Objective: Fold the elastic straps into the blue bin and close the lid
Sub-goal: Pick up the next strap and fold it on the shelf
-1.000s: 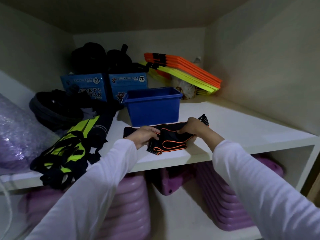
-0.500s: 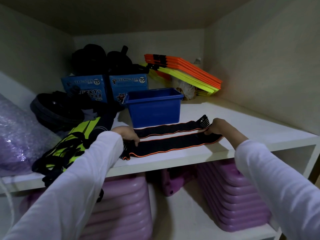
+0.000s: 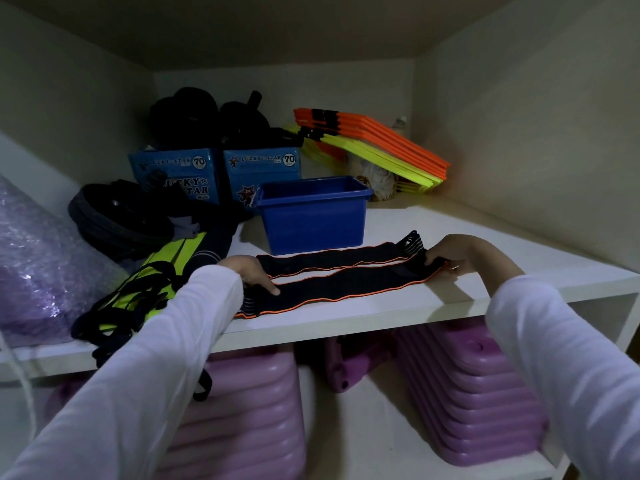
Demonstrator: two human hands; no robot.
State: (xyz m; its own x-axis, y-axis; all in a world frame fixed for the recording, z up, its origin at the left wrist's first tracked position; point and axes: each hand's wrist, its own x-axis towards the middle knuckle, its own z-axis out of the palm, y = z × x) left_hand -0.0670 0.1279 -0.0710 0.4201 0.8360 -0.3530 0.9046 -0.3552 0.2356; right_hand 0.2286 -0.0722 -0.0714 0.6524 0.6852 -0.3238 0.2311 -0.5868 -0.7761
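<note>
- Elastic strap (image 3: pixel 332 282): black, orange-edged, stretched flat along the near shelf (image 3: pixel 398 306) edge.
- Left hand (image 3: pixel 254 273): fingers straight, pressing the left end.
- Right hand (image 3: pixel 460 256): pinching the right end.
- Blue bin (image 3: pixel 313 216): open, just behind; no lid seen.
- Step: folding; next, carry one end over.

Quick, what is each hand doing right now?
Left hand: fingers straight, pressing the left end of the black elastic strap onto the shelf.
Right hand: pinching the strap's right end.
</note>
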